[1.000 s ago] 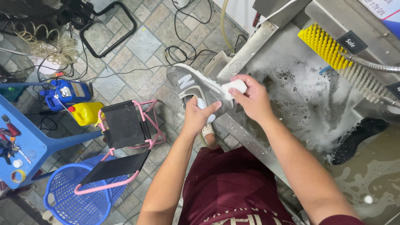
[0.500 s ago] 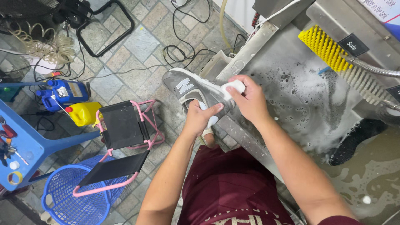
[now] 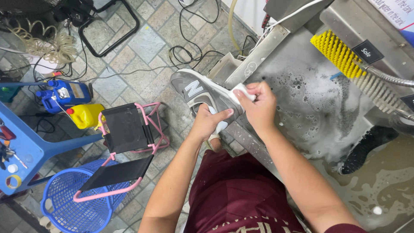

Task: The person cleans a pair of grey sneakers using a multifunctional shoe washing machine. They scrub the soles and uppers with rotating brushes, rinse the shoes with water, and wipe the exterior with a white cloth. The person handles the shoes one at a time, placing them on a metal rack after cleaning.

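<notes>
Tiled floor (image 3: 142,43) is carrying black cables (image 3: 194,51), a coiled hose (image 3: 56,45), blue jug (image 3: 64,92), yellow jug (image 3: 86,115), pink folding stool (image 3: 129,129) and a blue basket (image 3: 73,207). Wet steel bench (image 3: 297,56) is holding foam (image 3: 319,108), a yellow brush (image 3: 336,51) and a black brush (image 3: 366,149).

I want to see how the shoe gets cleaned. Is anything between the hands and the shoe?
The left hand grips the grey shoe directly. The right hand presses a white sponge against it, so only the sponge lies between that hand and the shoe.
</notes>
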